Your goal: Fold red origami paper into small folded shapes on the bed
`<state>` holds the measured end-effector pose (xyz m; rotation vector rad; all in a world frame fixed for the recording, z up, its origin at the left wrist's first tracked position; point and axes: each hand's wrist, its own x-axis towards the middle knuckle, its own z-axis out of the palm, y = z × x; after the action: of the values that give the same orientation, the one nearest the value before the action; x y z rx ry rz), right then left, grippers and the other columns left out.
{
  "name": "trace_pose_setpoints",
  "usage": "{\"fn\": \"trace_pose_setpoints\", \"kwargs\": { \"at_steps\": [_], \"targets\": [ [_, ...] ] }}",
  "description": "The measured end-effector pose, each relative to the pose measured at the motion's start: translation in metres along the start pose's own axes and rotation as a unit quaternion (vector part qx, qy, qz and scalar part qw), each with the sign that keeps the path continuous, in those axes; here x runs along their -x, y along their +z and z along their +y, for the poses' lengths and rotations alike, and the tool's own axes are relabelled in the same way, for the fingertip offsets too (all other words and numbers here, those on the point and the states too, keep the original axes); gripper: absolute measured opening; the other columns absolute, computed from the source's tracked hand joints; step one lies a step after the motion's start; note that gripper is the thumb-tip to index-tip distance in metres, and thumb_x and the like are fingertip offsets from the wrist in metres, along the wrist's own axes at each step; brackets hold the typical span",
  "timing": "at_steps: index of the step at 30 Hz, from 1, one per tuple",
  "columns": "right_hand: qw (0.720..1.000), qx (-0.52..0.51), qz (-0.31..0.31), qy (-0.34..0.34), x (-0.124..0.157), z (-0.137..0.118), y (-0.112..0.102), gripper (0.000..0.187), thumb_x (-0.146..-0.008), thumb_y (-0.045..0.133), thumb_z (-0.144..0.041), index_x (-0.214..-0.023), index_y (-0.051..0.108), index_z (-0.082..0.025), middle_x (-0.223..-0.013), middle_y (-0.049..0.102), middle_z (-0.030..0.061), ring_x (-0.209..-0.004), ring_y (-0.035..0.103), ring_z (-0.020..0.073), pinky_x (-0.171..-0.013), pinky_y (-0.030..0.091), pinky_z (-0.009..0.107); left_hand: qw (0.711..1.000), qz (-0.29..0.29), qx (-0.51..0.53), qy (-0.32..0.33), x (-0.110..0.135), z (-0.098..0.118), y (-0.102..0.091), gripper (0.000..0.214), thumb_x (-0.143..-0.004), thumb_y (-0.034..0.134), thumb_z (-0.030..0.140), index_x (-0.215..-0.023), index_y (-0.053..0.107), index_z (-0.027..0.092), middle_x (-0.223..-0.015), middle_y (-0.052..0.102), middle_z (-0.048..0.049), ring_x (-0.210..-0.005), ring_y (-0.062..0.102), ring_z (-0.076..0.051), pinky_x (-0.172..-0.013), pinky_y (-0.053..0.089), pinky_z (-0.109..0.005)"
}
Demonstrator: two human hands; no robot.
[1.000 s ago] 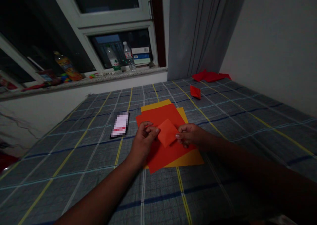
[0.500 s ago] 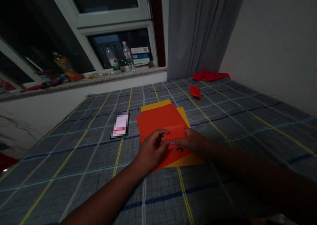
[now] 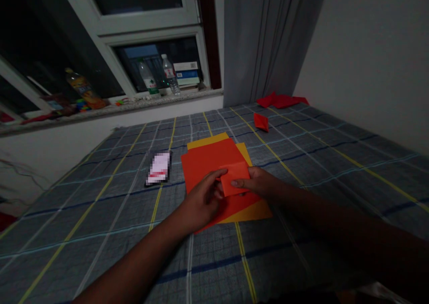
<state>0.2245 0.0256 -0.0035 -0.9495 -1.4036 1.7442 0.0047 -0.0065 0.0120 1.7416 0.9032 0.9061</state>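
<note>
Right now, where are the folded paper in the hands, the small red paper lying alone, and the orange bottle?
folded paper (image 3: 235,179): head view, its middle.
small red paper (image 3: 261,122): head view, its middle.
orange bottle (image 3: 83,91): head view, its label.

- Small flat card, white and pink with a red band (image 3: 158,168), left of the frame's centre: blurred into blocks, nothing legible.
- Two clear plastic bottles (image 3: 169,74) on the windowsill, upper middle: labels too small to read.
- Stacked books (image 3: 186,72) behind them: white spine label, marks unreadable.
- Orange drink bottle (image 3: 82,89), upper left: colourful label, no letters legible.
</note>
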Motion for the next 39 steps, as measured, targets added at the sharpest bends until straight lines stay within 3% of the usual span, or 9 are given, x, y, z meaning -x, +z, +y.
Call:
{"fn": "trace_pose_setpoints", "kwargs": {
  "at_steps": [3,5,11,15,18,24,29,34,39],
  "targets": [
    [0.997,0.033,0.036,-0.052,-0.001,-0.003,-0.003,0.038,-0.077,0.075,-0.049,-0.097,0.07,-0.017,-0.087,0.069,0.0025,-0.075,0.061,0.0154,-0.069,0.045,0.028,0.998,0.009,-0.058,0.034,0.002,0.007,-0.006,0.061,-0.074,0.056,0.007,-0.132,0.059,0.026,-0.125,0.061,-0.0097,-0.106,0.059,-0.024,-0.095,0.047,-0.038],
    [0.991,0.061,0.073,-0.094,-0.003,-0.002,-0.005,0.032,-0.079,0.072,-0.049,-0.088,0.069,-0.018,-0.082,0.066,0.0005,-0.076,0.059,0.0152,-0.071,0.044,0.028,0.996,0.006,-0.081,0.041,0.002,0.011,-0.006,0.045,-0.081,0.059,0.015,-0.124,0.062,0.026,-0.126,0.061,-0.0089,-0.113,0.057,-0.025,-0.1,0.043,-0.039],
    [0.978,0.145,0.057,-0.139,-0.002,0.0,0.001,0.021,-0.078,0.071,-0.04,-0.081,0.069,-0.02,-0.079,0.068,0.0013,-0.078,0.061,0.0172,-0.074,0.046,0.03,0.998,0.055,-0.016,-0.01,-0.007,0.007,0.001,0.025,-0.092,0.06,0.038,-0.111,0.059,0.022,-0.089,0.062,-0.0021,-0.079,0.058,-0.017,-0.073,0.045,-0.028],
    [0.955,0.229,0.048,-0.183,0.007,-0.002,0.01,0.013,-0.083,0.067,-0.034,-0.082,0.07,-0.021,-0.081,0.069,0.0019,-0.076,0.062,0.0169,-0.072,0.047,0.029,0.989,0.025,-0.143,0.014,-0.009,0.01,0.002,0.023,-0.095,0.055,0.034,-0.079,0.064,0.019,-0.075,0.06,-0.0009,-0.073,0.055,-0.016,-0.069,0.04,-0.027],
    [0.943,0.258,0.045,-0.206,0.012,-0.004,0.014,0.011,-0.083,0.068,-0.031,-0.08,0.071,-0.022,-0.079,0.069,0.0015,-0.076,0.062,0.0165,-0.072,0.046,0.029,0.975,0.024,-0.211,0.06,-0.008,0.016,0.003,0.02,-0.094,0.056,0.028,-0.078,0.066,0.02,-0.076,0.063,-0.001,-0.073,0.057,-0.016,-0.07,0.04,-0.027],
    [0.967,0.202,0.044,-0.147,0.009,-0.008,0.009,0.017,-0.08,0.072,-0.037,-0.074,0.072,-0.021,-0.071,0.068,0.0002,-0.069,0.06,0.0157,-0.065,0.044,0.028,0.968,0.054,-0.235,0.07,-0.006,0.026,0.004,0.02,-0.093,0.058,0.025,-0.076,0.068,0.021,-0.072,0.064,-0.0012,-0.067,0.056,-0.017,-0.068,0.039,-0.028],
    [0.965,0.217,0.083,-0.121,0.004,-0.008,-0.002,0.022,-0.074,0.076,-0.041,-0.069,0.07,-0.021,-0.069,0.069,0.0021,-0.066,0.059,0.0165,-0.062,0.044,0.029,0.964,0.093,-0.242,0.064,-0.007,0.027,0.0,0.022,-0.092,0.059,0.029,-0.074,0.069,0.021,-0.072,0.065,-0.0018,-0.067,0.057,-0.017,-0.068,0.041,-0.028],
    [0.972,0.207,0.051,-0.096,0.003,-0.014,-0.015,0.016,-0.075,0.073,-0.036,-0.072,0.071,-0.02,-0.071,0.07,0.0022,-0.066,0.061,0.0155,-0.064,0.045,0.029,0.965,0.131,-0.225,0.036,-0.008,0.027,-0.014,0.023,-0.09,0.06,0.034,-0.074,0.07,0.021,-0.07,0.066,-0.0025,-0.068,0.059,-0.02,-0.065,0.042,-0.028],
    [0.991,0.113,0.033,-0.07,0.003,-0.024,-0.017,0.026,-0.067,0.079,-0.039,-0.075,0.066,-0.018,-0.069,0.065,-0.0004,-0.063,0.057,0.0121,-0.063,0.044,0.027,0.966,0.156,-0.205,0.016,-0.008,0.027,-0.022,0.027,-0.089,0.06,0.04,-0.073,0.07,0.021,-0.068,0.066,-0.0019,-0.066,0.058,-0.02,-0.061,0.041,-0.027]
  ]
}}
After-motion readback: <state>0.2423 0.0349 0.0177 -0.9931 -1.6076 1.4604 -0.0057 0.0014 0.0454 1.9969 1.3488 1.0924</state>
